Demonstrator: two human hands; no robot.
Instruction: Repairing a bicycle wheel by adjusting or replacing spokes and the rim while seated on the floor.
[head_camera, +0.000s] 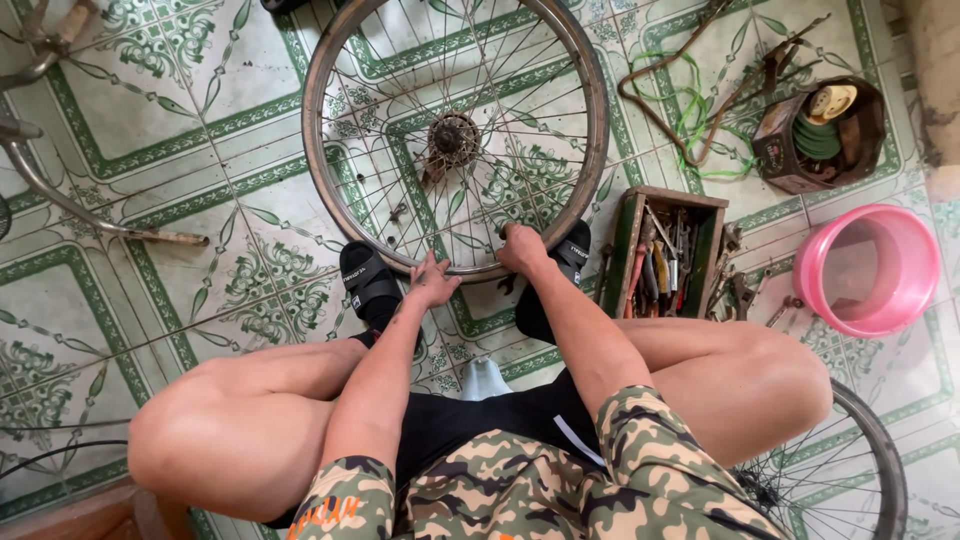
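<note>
Both of my hands are down on the near arc of the bare bicycle wheel (455, 135), which lies flat on the green-patterned tiled floor (200, 150) straight ahead of me, its hub (452, 138) farther out than my reach and its spokes fanning back toward my fingers. My right hand (523, 248) sits closed over the rim at its nearest point, knuckles up, fingers curled around the metal so that the rim runs left to right through my grip. My left hand (432, 282) is just beside it, a little nearer to me and to the left, fingers spread narrow and resting against the rim's outer edge rather than wrapped round it; whether the fingertips hook under the rim I cannot tell. So the wheel lies away from both hands, and the right one has the firmer hold and the slightly farther reach. My feet in black sandals (368, 282) flank the hands, one on each side, pressed up against the same stretch of rim. To the right, well clear of the wheel, stands a wooden toolbox (668, 255) full of hand tools, then a pink plastic basin (870, 268), and beyond them a dark pot (820, 135) with coiled green cord. A second spoked wheel (850, 470) lies near my right knee.
</note>
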